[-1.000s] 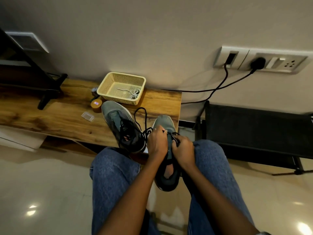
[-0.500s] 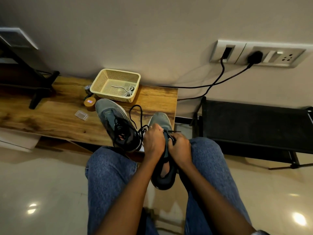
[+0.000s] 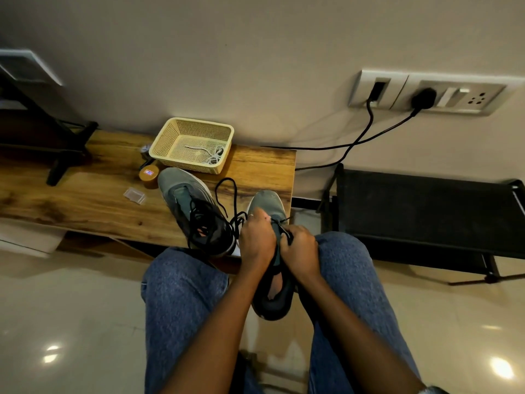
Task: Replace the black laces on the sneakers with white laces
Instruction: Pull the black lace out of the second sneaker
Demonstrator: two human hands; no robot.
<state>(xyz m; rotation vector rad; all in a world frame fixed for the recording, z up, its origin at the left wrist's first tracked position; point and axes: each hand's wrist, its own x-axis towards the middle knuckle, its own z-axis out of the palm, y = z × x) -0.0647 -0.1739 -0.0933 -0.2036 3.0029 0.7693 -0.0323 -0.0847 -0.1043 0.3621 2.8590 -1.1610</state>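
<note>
Two grey-green sneakers are in view. The right sneaker (image 3: 270,206) rests between my knees with its toe on the wooden table (image 3: 85,200). My left hand (image 3: 257,240) grips its left side over the eyelets. My right hand (image 3: 301,251) pinches the black lace (image 3: 224,191), which loops out over the table. The left sneaker (image 3: 196,211) lies on the table with its black lace loose on top. White laces (image 3: 213,155) lie inside the yellow basket (image 3: 170,137).
A small round orange tin (image 3: 148,176) and a clear plastic piece (image 3: 135,196) sit left of the sneakers. A black stand (image 3: 61,155) occupies the table's left. Black cables (image 3: 366,132) hang from wall sockets. A black bench (image 3: 426,211) stands on the right.
Both hands keep working at the right sneaker's eyelets. The black lace loop has stayed over the table; the view has shifted slightly.
</note>
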